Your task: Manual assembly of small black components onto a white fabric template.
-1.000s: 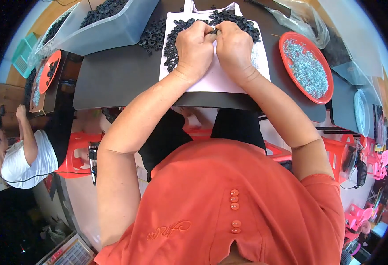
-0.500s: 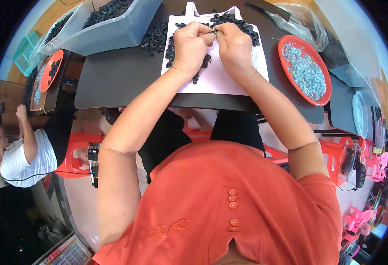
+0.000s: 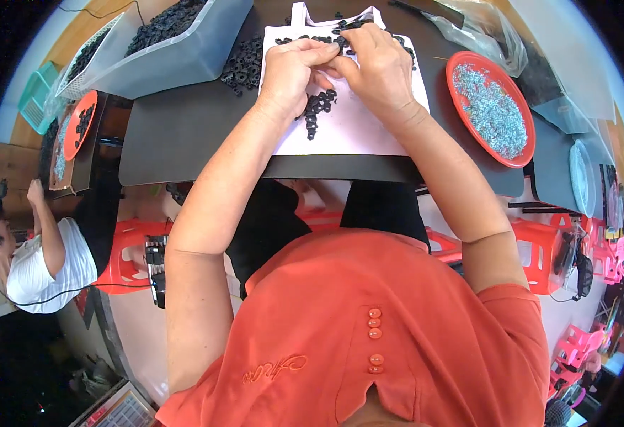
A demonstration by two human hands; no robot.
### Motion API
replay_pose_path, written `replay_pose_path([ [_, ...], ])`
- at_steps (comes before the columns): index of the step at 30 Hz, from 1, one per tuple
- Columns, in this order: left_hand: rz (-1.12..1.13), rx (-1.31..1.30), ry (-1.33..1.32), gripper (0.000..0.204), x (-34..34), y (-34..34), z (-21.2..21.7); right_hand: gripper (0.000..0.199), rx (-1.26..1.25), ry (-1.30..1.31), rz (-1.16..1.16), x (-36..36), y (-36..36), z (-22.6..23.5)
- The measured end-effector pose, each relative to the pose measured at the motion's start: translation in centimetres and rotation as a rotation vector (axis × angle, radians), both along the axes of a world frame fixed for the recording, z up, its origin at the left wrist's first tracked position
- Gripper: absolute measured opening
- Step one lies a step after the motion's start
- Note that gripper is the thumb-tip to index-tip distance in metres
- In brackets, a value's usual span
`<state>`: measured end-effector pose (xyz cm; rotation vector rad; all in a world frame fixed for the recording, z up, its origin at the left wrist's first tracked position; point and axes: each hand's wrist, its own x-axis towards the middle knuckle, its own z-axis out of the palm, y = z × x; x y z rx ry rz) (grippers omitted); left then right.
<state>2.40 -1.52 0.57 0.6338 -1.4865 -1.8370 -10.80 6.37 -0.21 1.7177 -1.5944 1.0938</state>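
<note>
While we lean over the dark surface (image 3: 184,135), both our hands meet above the white sheet (image 3: 354,132), brought close so the fingertips can work one tiny piece between them. Our left hand (image 3: 294,71) curls inward, thumb and forefinger pinching a small black part (image 3: 339,43), and our right hand (image 3: 376,67) closes its fingertips on that same spot from the other side; the part itself is mostly hidden by the fingers, so we cannot tell its exact shape. Just below our hands a loose cluster of small black parts (image 3: 319,107) lies on the sheet, whose pale colour probably makes the dark pieces easy to see. More of them are heaped at the sheet's far edge and in the grey bin (image 3: 177,50) to our left, within easy reach. A red dish of small silvery pieces (image 3: 491,107) sits near our right forearm. Off to the far left, another person in a white shirt (image 3: 45,267) sits beside a red stool (image 3: 123,252).
</note>
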Motion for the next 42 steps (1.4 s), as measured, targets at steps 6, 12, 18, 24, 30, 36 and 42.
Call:
replay_pose_path([
  [6, -0.02, -0.014, 0.006, 0.014, 0.2, 0.5, -0.1, 0.019, -0.053, 0.104, 0.047, 0.1, -0.1, -0.2],
  [12, -0.046, -0.033, 0.018, 0.012, 0.5, 0.1, -0.2, 0.018, -0.123, 0.102, 0.114, 0.6, -0.3, -0.4],
  [18, 0.222, -0.272, 0.16, 0.01, 1.1, 0.3, 2.4, 0.046, -0.047, -0.229, 0.227, 0.2, 0.1, 0.5],
  [24, 0.578, -0.649, 0.123, 0.015, 6.9, -5.6, 12.5, 0.026, -0.192, -0.776, 0.231, -2.5, 2.0, 4.0],
  [30, 0.789, -1.419, -0.599, 0.024, 9.7, -11.5, 13.5, 0.02, -0.255, -0.917, 0.264, -2.9, 2.4, 6.0],
  [36, 0.175, -1.61, -0.259, 0.03, 1.8, 3.0, 3.8, 0.017, -0.315, -0.951, 0.292, -4.0, 2.6, 5.4],
  [42, -0.002, -1.702, -0.562, 0.053, -1.7, 7.7, -0.7, 0.013, -0.31, -0.992, 0.37, -3.7, 2.7, 5.6],
])
